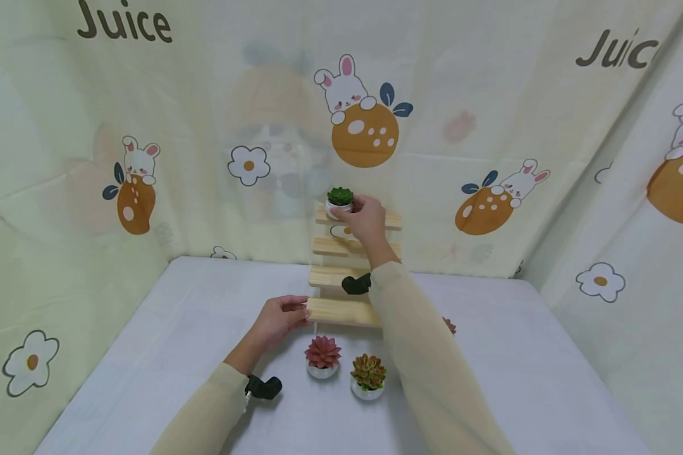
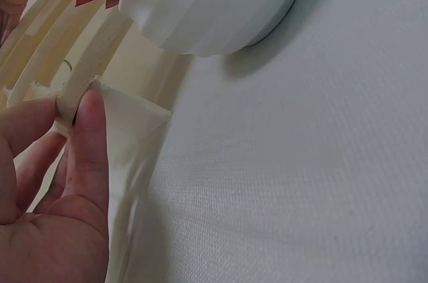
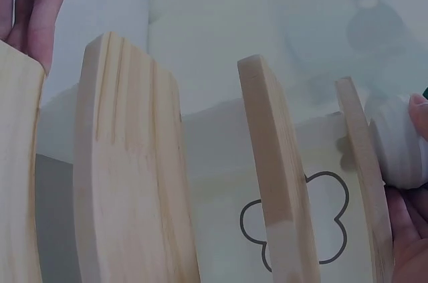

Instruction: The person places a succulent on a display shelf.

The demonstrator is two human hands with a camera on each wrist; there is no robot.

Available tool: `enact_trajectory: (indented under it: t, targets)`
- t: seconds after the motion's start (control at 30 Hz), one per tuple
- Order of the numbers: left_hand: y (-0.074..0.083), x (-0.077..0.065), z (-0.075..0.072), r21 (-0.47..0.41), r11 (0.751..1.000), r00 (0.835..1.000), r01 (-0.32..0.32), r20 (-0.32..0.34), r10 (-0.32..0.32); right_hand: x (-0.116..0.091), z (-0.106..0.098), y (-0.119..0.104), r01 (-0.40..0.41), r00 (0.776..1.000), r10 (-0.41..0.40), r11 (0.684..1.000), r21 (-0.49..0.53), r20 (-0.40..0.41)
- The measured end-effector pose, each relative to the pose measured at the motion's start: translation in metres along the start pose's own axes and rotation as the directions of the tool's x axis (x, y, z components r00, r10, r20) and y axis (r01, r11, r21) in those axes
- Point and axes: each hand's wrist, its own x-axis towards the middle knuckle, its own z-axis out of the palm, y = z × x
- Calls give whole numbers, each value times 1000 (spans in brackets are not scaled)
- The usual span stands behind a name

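Observation:
My right hand (image 1: 367, 221) grips the white pot of a green succulent (image 1: 339, 197) at the left end of the top step of a wooden tiered shelf (image 1: 341, 311). In the right wrist view that white pot (image 3: 399, 142) meets the top board, with fingers around it. Down at the lowest board, my left hand (image 1: 279, 321) pinches the left end between thumb and fingers; the left wrist view shows the pinched board (image 2: 97, 55) closely. Just in front of the shelf stand a red succulent (image 1: 322, 354) and a green-orange succulent (image 1: 368, 374), both in white pots.
Part of another reddish plant (image 1: 449, 325) shows beyond the right sleeve, mostly hidden. A white cloth covers the table (image 1: 205, 328). Behind the shelf hangs a printed curtain (image 1: 205, 95), close to its top step. Black wrist cameras (image 1: 264, 387) are worn on both arms.

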Motion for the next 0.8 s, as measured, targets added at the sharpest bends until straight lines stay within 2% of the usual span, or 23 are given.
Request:
enact_trajectory:
  t: [0.47, 0.7, 0.8]
  targets:
    - [1, 0, 3, -15, 1000, 1000, -10, -1, 10, -5, -7, -1, -33, 999, 32, 999, 13, 43]
    - [-1, 1, 3, -15, 1000, 1000, 0, -4, 0, -16, -23, -2, -54, 997, 53, 998, 29, 52]
    - [-2, 1, 2, -8, 1000, 1000, 2, -7, -3, -20, -32, -1, -26, 999, 23, 998, 62, 47]
